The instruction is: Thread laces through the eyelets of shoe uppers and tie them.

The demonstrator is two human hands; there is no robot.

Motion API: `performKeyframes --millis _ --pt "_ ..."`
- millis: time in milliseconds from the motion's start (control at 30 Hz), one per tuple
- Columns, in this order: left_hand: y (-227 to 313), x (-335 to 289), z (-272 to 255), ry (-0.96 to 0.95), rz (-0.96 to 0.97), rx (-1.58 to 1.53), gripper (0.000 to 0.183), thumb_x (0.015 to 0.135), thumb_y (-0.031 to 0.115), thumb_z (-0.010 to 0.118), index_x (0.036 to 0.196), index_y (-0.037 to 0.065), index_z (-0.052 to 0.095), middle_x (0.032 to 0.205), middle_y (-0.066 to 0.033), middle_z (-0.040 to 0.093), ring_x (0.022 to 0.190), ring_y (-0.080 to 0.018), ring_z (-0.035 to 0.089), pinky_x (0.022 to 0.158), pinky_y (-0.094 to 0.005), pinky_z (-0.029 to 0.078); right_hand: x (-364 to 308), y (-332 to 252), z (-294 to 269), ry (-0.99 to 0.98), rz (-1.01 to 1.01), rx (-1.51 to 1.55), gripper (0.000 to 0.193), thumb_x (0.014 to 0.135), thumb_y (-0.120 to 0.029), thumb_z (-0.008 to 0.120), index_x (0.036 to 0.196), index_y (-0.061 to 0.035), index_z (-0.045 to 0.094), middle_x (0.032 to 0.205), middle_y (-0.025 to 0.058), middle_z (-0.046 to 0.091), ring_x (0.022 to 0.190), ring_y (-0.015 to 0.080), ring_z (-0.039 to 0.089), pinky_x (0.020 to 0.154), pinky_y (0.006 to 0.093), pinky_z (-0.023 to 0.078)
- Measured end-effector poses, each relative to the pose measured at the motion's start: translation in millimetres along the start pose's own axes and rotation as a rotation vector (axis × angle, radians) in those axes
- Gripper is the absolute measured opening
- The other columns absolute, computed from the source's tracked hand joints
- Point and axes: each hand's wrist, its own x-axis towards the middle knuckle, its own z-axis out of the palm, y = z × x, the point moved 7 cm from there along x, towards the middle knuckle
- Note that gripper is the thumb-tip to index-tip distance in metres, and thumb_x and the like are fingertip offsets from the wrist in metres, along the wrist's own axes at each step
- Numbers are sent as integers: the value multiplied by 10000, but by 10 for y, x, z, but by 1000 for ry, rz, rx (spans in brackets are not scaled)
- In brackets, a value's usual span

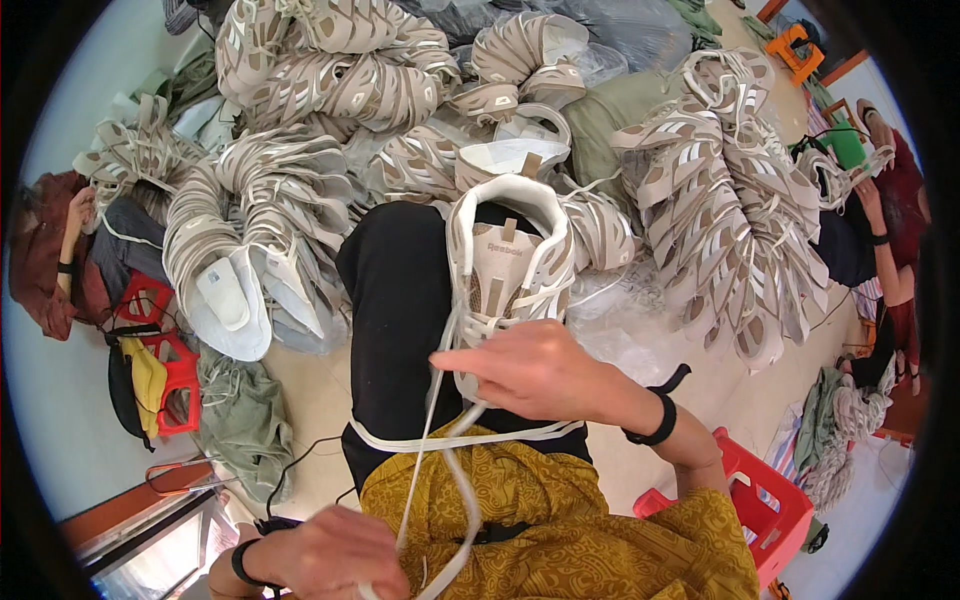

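Note:
A beige and white shoe upper (505,245) without a sole lies across my lap, its padded collar facing away from me. My right hand (530,372) covers its toe end. The index finger points left, touching a taut white lace, while the other fingers curl under around the lacing, partly hidden. Near the lower edge my left hand (335,555), somewhat blurred, is closed on the pulled-out white shoelace (468,492). The lace runs from the upper down between both hands. A white cord (380,443) crosses my dark trousers (395,310) at the thighs.
Nested rows of similar uppers (345,90) heap up ahead, with more at left (195,265) and right (720,220). Red plastic stools (178,385) stand at left; a red stool (770,515) stands behind my right arm. Other people sit at both sides.

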Motion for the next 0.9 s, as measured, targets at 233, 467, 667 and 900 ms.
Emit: performKeyframes --millis 233,467,667,900 --pt "465 -185 -58 -392 398 -11 290 902 216 490 671 48 538 542 -77 496 478 -234 511 457 -334 416 -24 -216 590 -249 -278 -216 193 591 -152 707 752 -65 646 601 37 532 622 189 552 517 301 425" --pt "-327 -1011 -2122 1138 148 -415 227 943 239 436 1022 41 512 721 -15 507 568 -125 443 580 -249 405 -113 147 -106 106 -102 -577 257 603 -72 655 858 -57 636 749 42 605 653 187 565 556 296 450" --pt "-480 -882 -2589 1357 -411 680 429 836 129 545 1244 33 450 1096 -97 564 763 -145 571 635 -253 448 -59 233 -7 -20 -51 -735 280 644 -70 603 923 -58 625 689 18 569 619 172 559 538 306 443" --pt "-600 466 -1265 652 -161 732 224 795 34 577 1017 20 595 875 -86 616 723 -150 596 626 -262 471 70 339 -266 -7 18 -575 274 645 -35 594 912 -82 633 645 38 551 567 204 549 523 324 452"
